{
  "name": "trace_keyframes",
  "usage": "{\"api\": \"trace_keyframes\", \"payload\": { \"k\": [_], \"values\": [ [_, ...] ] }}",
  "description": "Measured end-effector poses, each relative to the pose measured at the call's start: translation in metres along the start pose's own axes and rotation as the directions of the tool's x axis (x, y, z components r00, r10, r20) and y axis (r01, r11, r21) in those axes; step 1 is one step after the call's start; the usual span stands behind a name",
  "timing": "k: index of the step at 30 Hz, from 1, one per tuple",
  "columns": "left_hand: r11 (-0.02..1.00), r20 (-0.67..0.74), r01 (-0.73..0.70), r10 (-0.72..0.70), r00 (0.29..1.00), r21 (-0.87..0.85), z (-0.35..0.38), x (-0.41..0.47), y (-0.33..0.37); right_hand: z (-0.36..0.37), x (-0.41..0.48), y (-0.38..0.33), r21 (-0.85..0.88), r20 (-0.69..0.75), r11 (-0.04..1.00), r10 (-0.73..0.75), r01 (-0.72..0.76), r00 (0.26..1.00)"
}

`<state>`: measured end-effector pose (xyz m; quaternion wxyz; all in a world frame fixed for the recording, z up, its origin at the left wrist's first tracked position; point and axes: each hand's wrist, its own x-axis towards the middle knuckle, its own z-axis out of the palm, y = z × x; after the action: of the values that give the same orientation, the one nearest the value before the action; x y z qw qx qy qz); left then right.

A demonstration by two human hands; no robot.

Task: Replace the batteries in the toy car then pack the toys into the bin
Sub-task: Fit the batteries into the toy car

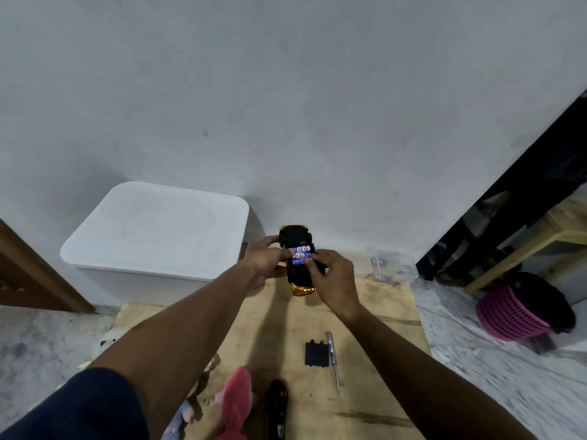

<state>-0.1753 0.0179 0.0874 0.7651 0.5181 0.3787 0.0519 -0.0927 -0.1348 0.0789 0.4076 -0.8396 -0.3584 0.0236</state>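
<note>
I hold a gold toy car [297, 236] upside down above the wooden board, its black underside facing me. Three blue and white batteries [301, 255] lie side by side in its uncovered compartment. My left hand [265, 260] grips the car's left side, thumb at the batteries' left ends. My right hand [333, 281] grips the right side, fingertips on the nearest battery. The black battery cover [316, 354] lies on the board beside a screwdriver [333, 360]. The white bin [155, 239] stands at the left with its lid on.
A pink plush toy [236, 404], a black remote control [277, 408] and other soft toys [182, 417] lie at the near edge of the wooden board [365, 312]. A clear plastic box [394, 266] sits by the wall. A pink basket [511, 315] stands at the right.
</note>
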Motion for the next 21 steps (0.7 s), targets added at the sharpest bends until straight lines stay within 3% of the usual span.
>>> {"api": "trace_keyframes", "payload": {
  "k": [7, 9, 11, 13, 15, 17, 21],
  "values": [
    [0.994, 0.014, 0.019, -0.020, 1.000, 0.107, -0.002, -0.007, -0.011, 0.002, -0.026, 0.034, 0.311, -0.036, 0.929, 0.222, -0.200, 0.974],
    [0.994, 0.001, 0.023, -0.024, 1.000, 0.107, -0.003, -0.009, -0.013, 0.006, -0.042, 0.059, 0.196, -0.003, 0.965, 0.176, -0.172, 0.984],
    [0.994, -0.001, 0.033, -0.033, 0.999, 0.104, -0.005, -0.011, -0.016, 0.011, -0.059, 0.084, -0.022, 0.200, 0.996, 0.092, -0.089, 0.976],
    [0.993, -0.008, 0.037, -0.037, 0.999, 0.114, -0.008, -0.011, -0.019, 0.015, -0.072, 0.098, -0.301, 0.498, 0.954, 0.142, 0.017, 0.855],
    [0.991, -0.021, 0.041, -0.038, 0.999, 0.125, -0.011, -0.009, -0.022, 0.019, -0.080, 0.107, -0.540, 0.634, 0.820, 0.247, 0.191, 0.733],
    [0.990, -0.026, 0.041, -0.038, 0.999, 0.138, -0.013, -0.008, -0.024, 0.022, -0.084, 0.108, -0.592, 0.663, 0.760, 0.270, 0.268, 0.698],
    [0.989, -0.027, 0.047, -0.044, 0.999, 0.137, -0.013, -0.009, -0.023, 0.023, -0.079, 0.109, -0.563, 0.688, 0.759, 0.210, 0.328, 0.694]
  ]
}}
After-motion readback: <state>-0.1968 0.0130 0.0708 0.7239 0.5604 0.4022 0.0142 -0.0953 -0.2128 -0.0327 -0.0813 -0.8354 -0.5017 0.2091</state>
